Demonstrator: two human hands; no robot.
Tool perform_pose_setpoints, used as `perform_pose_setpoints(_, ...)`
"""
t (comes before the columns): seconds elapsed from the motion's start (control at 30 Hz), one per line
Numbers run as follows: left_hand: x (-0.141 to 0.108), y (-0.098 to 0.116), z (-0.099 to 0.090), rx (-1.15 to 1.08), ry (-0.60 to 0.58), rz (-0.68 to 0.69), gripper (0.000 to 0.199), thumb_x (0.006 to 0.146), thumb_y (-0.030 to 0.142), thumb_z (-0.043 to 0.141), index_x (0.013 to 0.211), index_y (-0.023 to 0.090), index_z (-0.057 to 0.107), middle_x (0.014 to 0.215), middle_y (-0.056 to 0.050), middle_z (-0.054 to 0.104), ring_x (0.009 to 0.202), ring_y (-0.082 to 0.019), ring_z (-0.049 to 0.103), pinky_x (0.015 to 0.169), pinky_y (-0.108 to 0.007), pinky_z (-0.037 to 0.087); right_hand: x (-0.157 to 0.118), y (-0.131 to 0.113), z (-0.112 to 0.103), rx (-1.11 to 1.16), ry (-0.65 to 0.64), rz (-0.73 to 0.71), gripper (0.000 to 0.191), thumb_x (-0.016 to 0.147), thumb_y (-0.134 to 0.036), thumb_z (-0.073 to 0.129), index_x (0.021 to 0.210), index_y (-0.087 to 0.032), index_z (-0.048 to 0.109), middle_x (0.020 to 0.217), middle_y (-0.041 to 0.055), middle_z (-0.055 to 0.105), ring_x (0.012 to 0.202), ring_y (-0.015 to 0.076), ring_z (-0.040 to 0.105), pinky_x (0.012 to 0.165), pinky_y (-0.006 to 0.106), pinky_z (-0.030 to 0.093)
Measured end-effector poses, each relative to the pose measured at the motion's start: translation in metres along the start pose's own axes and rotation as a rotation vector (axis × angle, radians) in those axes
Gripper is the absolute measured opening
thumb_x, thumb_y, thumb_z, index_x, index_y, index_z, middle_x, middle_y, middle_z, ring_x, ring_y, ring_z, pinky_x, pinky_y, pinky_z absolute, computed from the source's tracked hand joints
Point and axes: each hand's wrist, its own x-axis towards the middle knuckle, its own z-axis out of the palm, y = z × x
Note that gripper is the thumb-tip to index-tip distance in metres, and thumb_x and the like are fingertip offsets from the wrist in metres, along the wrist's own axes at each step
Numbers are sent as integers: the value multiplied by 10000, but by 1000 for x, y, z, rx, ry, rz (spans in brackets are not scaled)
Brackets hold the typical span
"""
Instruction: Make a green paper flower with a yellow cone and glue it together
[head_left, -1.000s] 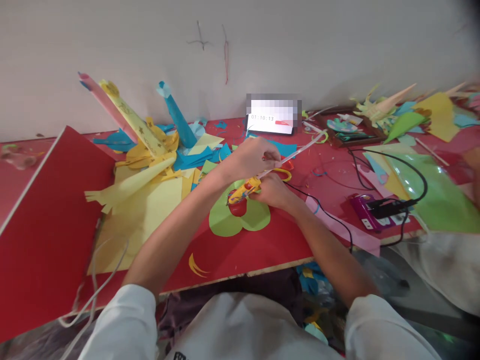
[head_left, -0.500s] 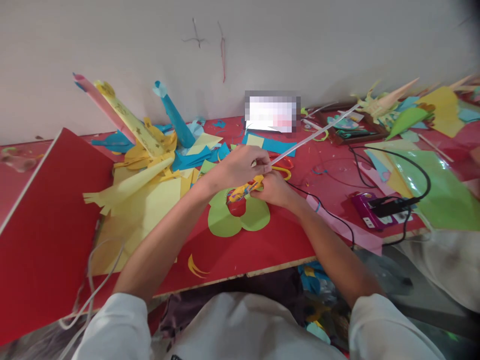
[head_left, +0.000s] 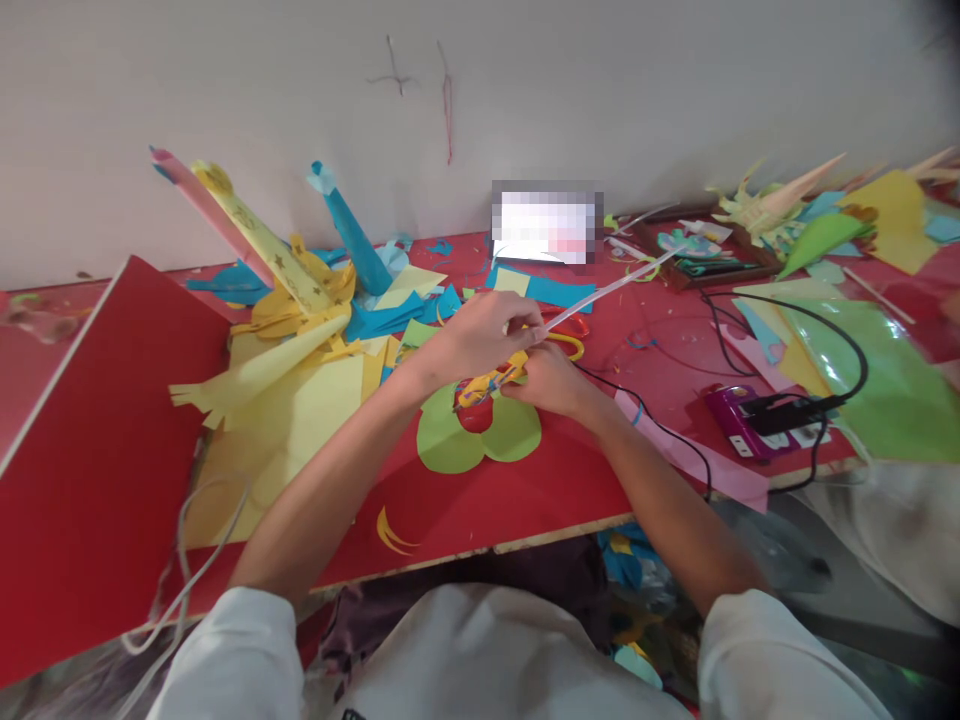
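My left hand (head_left: 491, 330) pinches the near end of a long, thin, clear stick (head_left: 611, 288), which slants up to the right above the red table. Just beside it, my right hand (head_left: 555, 377) is closed on a small yellow piece with blue and red marks (head_left: 491, 383). Both hands meet over a green petal-shaped paper (head_left: 450, 440) that lies flat on the table. Behind my right hand the yellow handle loop (head_left: 568, 348) of what look like scissors shows in part.
Rolled paper cones (head_left: 352, 235) and yellow sheets (head_left: 300, 430) lie at the left, beside a red board (head_left: 97, 460). A bright screen (head_left: 544, 228) leans on the wall. A purple box (head_left: 739, 425) with black cables and a green sheet (head_left: 877, 370) are at the right.
The far end of the clear stick has swung down and to the left. Both hands keep nearly the same place and grip.
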Motion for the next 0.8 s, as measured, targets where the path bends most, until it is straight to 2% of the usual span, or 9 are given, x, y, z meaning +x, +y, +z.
perform_pose_setpoints(0.13, -3, -5, 5, -35, 52, -1, 138, 949, 182, 637, 855, 177, 738, 793, -22, 676, 671, -114, 525, 643, -287, 376, 0, -1, 0, 59, 12, -14, 156, 765, -228, 763, 918, -199, 768, 947, 89, 800, 923, 293, 725, 801, 348, 519)
perform_pose_setpoints(0.4, -11, -8, 13, -82, 143, -32, 161, 960, 213, 629, 803, 186, 644, 785, -17, 638, 690, -122, 515, 640, -289, 371, 0, 1, 3, 56, 54, -28, 178, 777, -209, 769, 954, -196, 764, 1035, 104, 798, 956, 298, 728, 848, 365, 544)
perform_pose_setpoints(0.6, -14, -9, 6, -72, 98, -25, 140, 951, 194, 628, 815, 192, 662, 791, -19, 651, 703, -126, 540, 657, -285, 404, -2, -4, 1, 15, 47, -40, 232, 799, -248, 789, 1027, -203, 786, 1072, 112, 807, 1020, 316, 730, 859, 373, 553)
perform_pose_setpoints(0.8, -15, 1, 0, -86, 11, 18, 153, 986, 251, 613, 936, 190, 744, 932, -48, 747, 808, -143, 602, 731, -283, 456, -1, -14, -4, -87, 24, 32, 258, 835, -333, 807, 1047, -185, 805, 1062, 144, 813, 1061, 357, 737, 862, 401, 549)
